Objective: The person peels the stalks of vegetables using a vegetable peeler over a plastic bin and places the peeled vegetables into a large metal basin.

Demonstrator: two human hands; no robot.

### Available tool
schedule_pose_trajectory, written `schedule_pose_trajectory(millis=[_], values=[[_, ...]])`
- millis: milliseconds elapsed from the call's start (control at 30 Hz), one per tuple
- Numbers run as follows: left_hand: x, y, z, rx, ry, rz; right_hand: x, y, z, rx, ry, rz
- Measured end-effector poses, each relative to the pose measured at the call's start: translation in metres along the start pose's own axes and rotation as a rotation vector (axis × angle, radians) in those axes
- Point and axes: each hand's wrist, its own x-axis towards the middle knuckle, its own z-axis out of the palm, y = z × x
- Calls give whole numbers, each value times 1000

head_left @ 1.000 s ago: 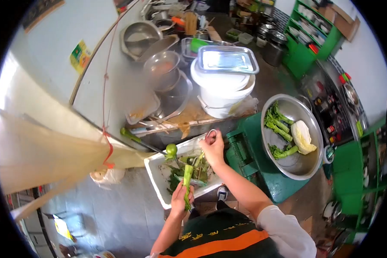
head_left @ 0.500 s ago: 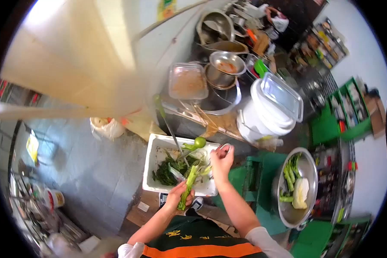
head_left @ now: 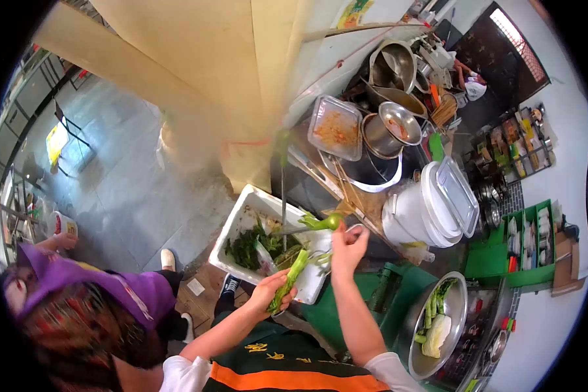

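Note:
My left hand (head_left: 272,292) is wrapped round a thick green vegetable stalk (head_left: 296,271), held slanting over the near edge of a white box (head_left: 225,251). My right hand (head_left: 348,248) is raised just right of the stalk, its thumb and fingers pinched together. A pale curved edge shows at its fingertips, too small to name. Dark green leaves (head_left: 247,243) and pale peelings (head_left: 320,260) lie in the box. A long thin rod (head_left: 283,189) leans into it. Beside my right fingertips is a rounded green piece (head_left: 333,221) at the box's far rim.
At right, a steel bowl (head_left: 462,313) holds green stalks and a pale vegetable piece. A lidded white bucket (head_left: 405,215), a plastic tray (head_left: 320,130) and steel pots (head_left: 380,134) stand beyond the box. A person in purple (head_left: 111,287) is close at left.
The view has swung, shifting the bucket and pots rightward. A person in purple has come into view at left. My left hand still holds the stalk; my right hand stays pinched.

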Motion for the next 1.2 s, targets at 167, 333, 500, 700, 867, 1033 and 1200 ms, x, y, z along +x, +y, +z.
schedule_pose_trajectory(millis=[167,333,500,700,867,1033,1200], values=[[10,-2,-7,-45,6,-54,-41,-10,28,-89,-179,9],[-6,0,-1,-202,-151,-85,25,22,11,-167,146,-132],[-2,6,5,-263,-78,-73,9,1,5,57,111,-33],[5,-4,-7,-489,-215,-174,-28,-3,19,-11,-62,20],[-5,-5,3,-583,-352,-166,29,21,-3,17,192,-57],[3,-19,-12,-862,-382,-252,19,24,-22,343,-8,295],[5,-11,5,-434,-197,-254,-5,24,-5,430,-219,467]])
